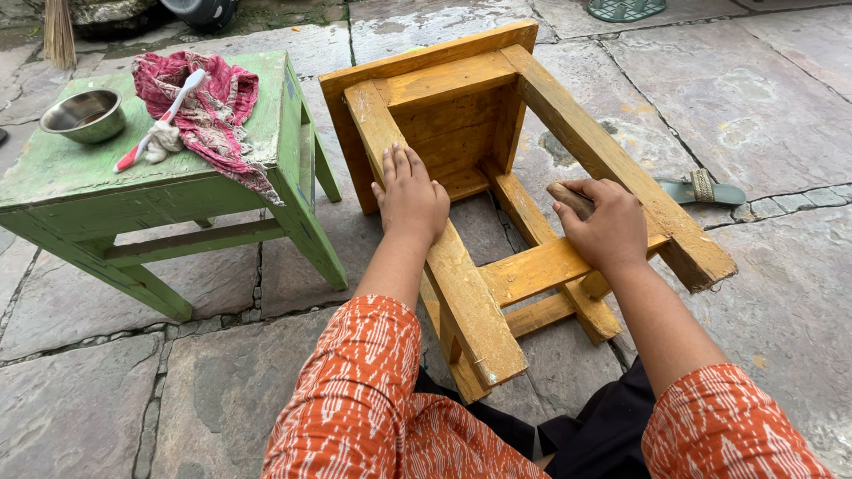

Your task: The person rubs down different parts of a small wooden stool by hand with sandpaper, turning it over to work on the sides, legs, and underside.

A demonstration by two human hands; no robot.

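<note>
Left hand [410,197] lies flat, fingers together and extended, palm pressed down on the upper leg of a yellow wooden stool [497,186]; it looks like a bracing hold, weight on the leg to stop the piece shifting. Right hand [611,229] is curled into a closed grip around a small brownish block or pad [568,197], only its left end showing past the knuckles; what it is exactly cannot be told. That hand rests on the stool's cross rail, where rail meets the right leg. The stool lies tipped on its side on the stone paving [763,115], seat turned to the far side, legs pointing near toward the person, so the inner rails and leg faces are open to reach. Orange patterned sleeves [355,390] frame the near edge; person seems seated low on the ground. Left of the stool, just beside it, stands a green painted stool [89,177] serving as a side table: steel bowl [84,113] at its far left corner, red patterned cloth [209,111] bunched on top with a red-and-white toothbrush [164,120] lying across it. A sandal [706,188] lies on the paving right of the yellow stool.
</note>
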